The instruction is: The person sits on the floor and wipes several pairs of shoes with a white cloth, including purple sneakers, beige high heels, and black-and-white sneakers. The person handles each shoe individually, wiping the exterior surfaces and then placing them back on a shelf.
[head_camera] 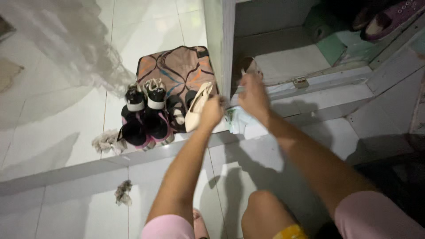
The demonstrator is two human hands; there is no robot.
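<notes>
The left hand (211,111) is closed around the heel end of a cream flat shoe (197,106), which stands tilted with its toe pointing up and away, just left of a pale door post (223,44). The right hand (253,95) reaches past that post to a second shoe (249,66) of a like pale colour, lying beyond the fingers on the raised sill; the fingers are curled onto it, but I cannot tell whether they grip it or only touch.

To handle this well, my judgement is that the left hand should keep its hold low on the heel so the shoe does not tip against the black sandals (178,113) directly to its left. The right hand would do best to take the far shoe by its back rim and lift it clear of the sill edge before drawing it near, since the post stands between the two hands.

Counted: two cream shoes, one at each hand. Left of the left hand, two black-and-pink sneakers (144,115) stand side by side, then the black sandals, seemingly a pair. One patterned mat (177,66) lies under them. Two crumpled rags (106,141) lie on the floor (53,110), one near the sneakers, one nearer the person. A dark purple shoe (389,17) sits far beyond the right hand
</notes>
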